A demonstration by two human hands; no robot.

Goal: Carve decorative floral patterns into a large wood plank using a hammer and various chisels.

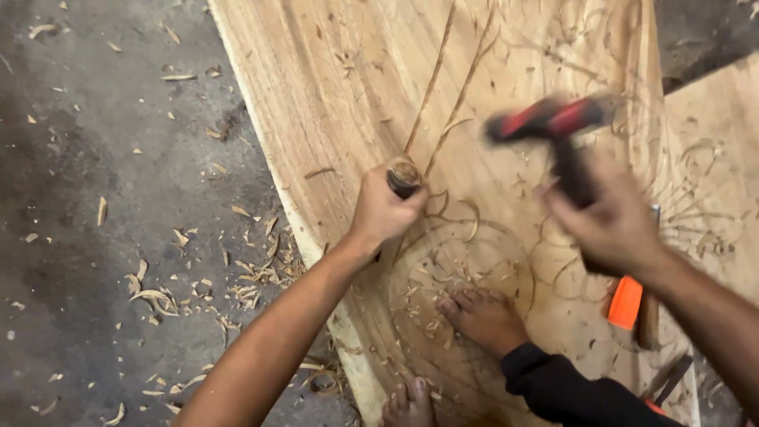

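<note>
Left hand (382, 209) clamped on chisel (404, 177), its butt up, at plank (340, 87) centre. Right hand (609, 221) at 3 o'clock, fist closed around blurred red-black hammer (553, 122). Bare foot (484, 316) on plank at 6. Shavings (198, 285) on floor (87, 158) at 8.

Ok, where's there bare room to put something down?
The grey floor left of the plank has few shavings toward the top. The plank's upper left is bare. It's crowded around the chisel, left hand, hammer, right hand and feet.
</note>
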